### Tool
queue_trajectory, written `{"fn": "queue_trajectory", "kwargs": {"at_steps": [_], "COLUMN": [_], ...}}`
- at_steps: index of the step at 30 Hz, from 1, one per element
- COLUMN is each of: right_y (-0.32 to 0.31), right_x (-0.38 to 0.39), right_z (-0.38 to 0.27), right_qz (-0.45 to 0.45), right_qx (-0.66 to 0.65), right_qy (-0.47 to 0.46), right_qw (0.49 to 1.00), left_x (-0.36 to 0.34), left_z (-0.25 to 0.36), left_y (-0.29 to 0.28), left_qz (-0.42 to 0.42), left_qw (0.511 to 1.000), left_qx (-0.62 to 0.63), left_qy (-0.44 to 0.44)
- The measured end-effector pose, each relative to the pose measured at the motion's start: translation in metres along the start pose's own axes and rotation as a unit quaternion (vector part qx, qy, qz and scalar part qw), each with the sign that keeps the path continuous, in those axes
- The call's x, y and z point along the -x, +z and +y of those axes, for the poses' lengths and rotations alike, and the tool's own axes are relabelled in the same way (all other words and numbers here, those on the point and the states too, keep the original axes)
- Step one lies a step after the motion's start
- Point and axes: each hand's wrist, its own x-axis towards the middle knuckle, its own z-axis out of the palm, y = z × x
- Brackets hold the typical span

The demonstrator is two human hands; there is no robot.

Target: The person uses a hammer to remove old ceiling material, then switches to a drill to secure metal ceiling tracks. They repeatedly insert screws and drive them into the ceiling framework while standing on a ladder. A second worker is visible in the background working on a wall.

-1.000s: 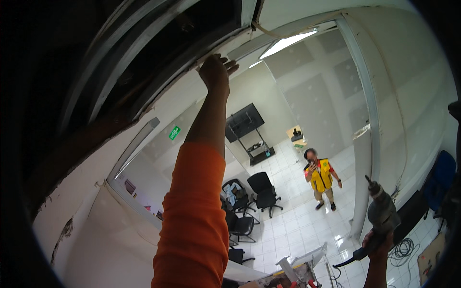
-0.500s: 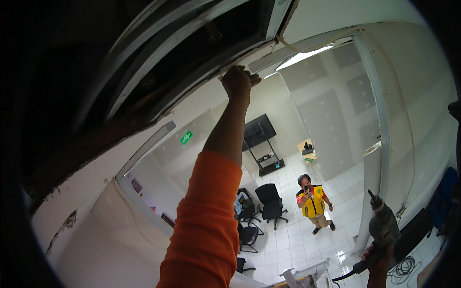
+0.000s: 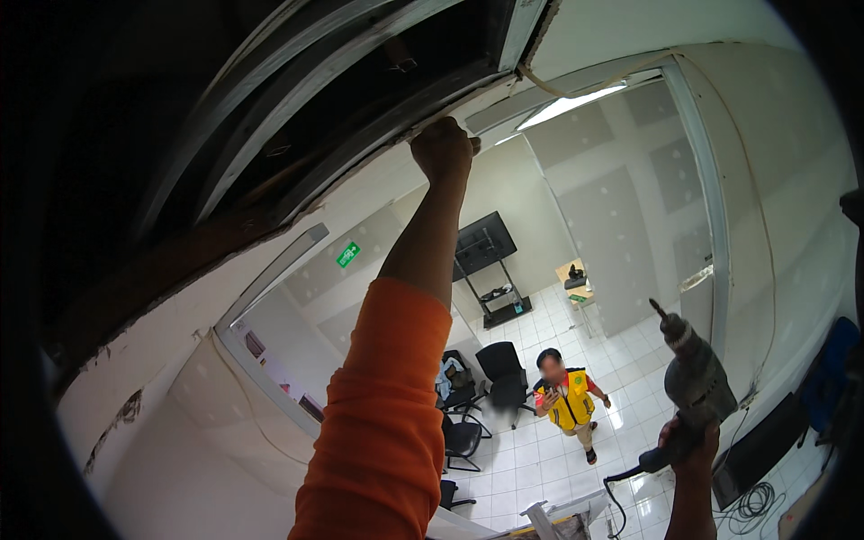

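Note:
My left arm in an orange sleeve stretches up to the broken edge of a dark ceiling opening (image 3: 342, 171). There my left hand (image 3: 443, 151) is closed against the edge with its back toward me; anything inside the fingers is hidden. At lower right, my right hand (image 3: 691, 443) wraps round the handle of a corded power drill (image 3: 697, 373). The drill stands nearly upright, its bit pointing up and slightly left. Its black cord (image 3: 621, 481) hangs from the handle.
Metal ceiling bars (image 3: 297, 99) span the dark opening. Far below, a person in a yellow vest (image 3: 570, 400) holds up a phone. Black chairs (image 3: 502, 373), a screen on a stand (image 3: 486, 247) and coiled cable (image 3: 756, 506) are on the tiled floor. Metal frame parts (image 3: 553, 522) lie at the bottom.
The drill and my right hand have risen and moved left. My left hand's spread fingers have drawn in at the ceiling edge. The person in the vest has moved left and nearer.

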Motion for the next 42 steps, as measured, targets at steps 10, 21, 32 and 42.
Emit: {"fn": "queue_trajectory", "kwargs": {"at_steps": [10, 21, 32, 42], "right_y": [0.032, 0.024, 0.029, 0.035], "right_x": [-0.029, -0.019, -0.021, -0.017], "right_z": [-0.002, 0.001, 0.001, 0.005], "right_qz": [-0.026, -0.023, -0.027, 0.004], "right_qx": [0.041, 0.036, 0.037, -0.002], "right_qy": [-0.021, -0.006, -0.012, -0.004], "right_qw": [0.999, 0.999, 0.999, 1.000], "left_x": [0.008, 0.005, 0.000, 0.015], "left_z": [-0.001, -0.003, -0.005, 0.012], "left_y": [-0.014, -0.003, -0.011, -0.008], "left_qz": [-0.044, -0.077, 0.007, -0.039], "left_qw": [0.998, 0.992, 0.988, 0.991], "left_qx": [0.035, 0.084, -0.127, 0.101], "left_qy": [-0.019, -0.047, 0.082, -0.081]}}
